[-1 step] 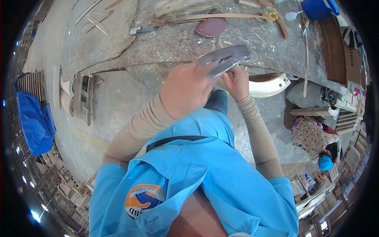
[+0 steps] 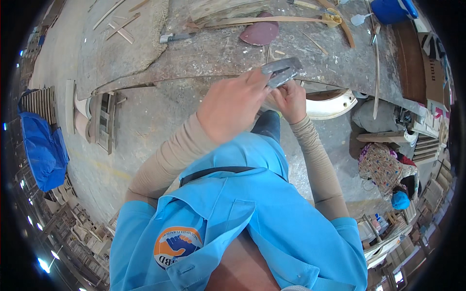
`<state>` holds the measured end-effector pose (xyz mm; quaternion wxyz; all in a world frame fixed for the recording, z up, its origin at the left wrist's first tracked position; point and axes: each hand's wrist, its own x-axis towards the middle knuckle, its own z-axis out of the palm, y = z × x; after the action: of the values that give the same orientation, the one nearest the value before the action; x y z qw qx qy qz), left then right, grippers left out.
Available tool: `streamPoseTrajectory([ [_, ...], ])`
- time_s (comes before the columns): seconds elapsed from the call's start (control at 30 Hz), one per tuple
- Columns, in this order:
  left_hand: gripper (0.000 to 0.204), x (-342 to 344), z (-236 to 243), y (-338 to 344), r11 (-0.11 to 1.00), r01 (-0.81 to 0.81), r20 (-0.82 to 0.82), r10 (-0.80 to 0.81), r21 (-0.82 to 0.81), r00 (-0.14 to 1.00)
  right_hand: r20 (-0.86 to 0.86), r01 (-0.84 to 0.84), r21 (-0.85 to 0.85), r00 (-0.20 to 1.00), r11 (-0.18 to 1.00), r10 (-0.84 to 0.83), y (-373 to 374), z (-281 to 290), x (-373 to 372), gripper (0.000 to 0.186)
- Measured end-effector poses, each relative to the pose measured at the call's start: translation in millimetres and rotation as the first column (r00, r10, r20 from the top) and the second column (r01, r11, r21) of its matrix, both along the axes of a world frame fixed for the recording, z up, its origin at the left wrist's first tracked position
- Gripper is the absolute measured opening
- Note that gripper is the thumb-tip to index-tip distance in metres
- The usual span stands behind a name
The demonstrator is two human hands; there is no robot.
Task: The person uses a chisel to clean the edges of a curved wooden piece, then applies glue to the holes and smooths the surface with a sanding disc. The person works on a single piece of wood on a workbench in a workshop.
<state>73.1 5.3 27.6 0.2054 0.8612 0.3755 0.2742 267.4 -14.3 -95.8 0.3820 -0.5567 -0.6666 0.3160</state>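
Observation:
My left hand [image 2: 233, 104] is closed around a grey, metal-looking tool [image 2: 287, 72] with a dark slot in its middle. What kind of tool it is I cannot make out. Close beside it, partly beneath the tool, my right hand [image 2: 292, 101] has its fingers curled in. Whatever they pinch is hidden. Both hands are in front of my body, at the near edge of the worktable [image 2: 204, 58]. A pale curved piece with holes [image 2: 332, 105] lies just right of my right hand, lower than the tabletop.
On the table lie a dark red disc piece [image 2: 259, 33], a long wood strip [image 2: 286, 19], a tool with a grey handle [image 2: 175, 37] and several offcuts. A blue container [image 2: 391, 10] stands at the far right. A person in a blue cap [image 2: 400, 200] crouches at right.
The grey tool, smeared by motion before, now shows more sharply and sits nearer my right hand. My left hand has shifted slightly; the right has stayed in place.

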Motion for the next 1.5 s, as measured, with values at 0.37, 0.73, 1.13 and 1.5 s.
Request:
streamPoseTrajectory([
  [0.37, 0.030, 2, -2, 6, 0.987, -0.049, -0.050, 0.042, -0.153, 0.998, 0.007, -0.042, 0.022, 0.999, 0.999, 0.042, -1, 6, -5, 0.032],
  [0.73, 0.017, -14, 20, 6, 0.957, -0.233, 0.174, 0.263, -0.171, 0.949, -0.197, 0.006, -0.147, 0.980, 0.989, -0.036, -4, -12, 0, 0.026],
  [1.13, 0.017, -28, 8, -3, 0.921, -0.253, 0.193, 0.317, -0.297, 0.928, -0.169, 0.037, -0.211, 0.983, 0.977, -0.073, -5, -7, -2, 0.020],
  [1.5, 0.025, -28, 3, -7, 0.913, -0.239, 0.163, 0.305, -0.330, 0.938, -0.141, 0.033, -0.222, 0.988, 0.974, -0.066, -4, -5, -3, 0.020],
])
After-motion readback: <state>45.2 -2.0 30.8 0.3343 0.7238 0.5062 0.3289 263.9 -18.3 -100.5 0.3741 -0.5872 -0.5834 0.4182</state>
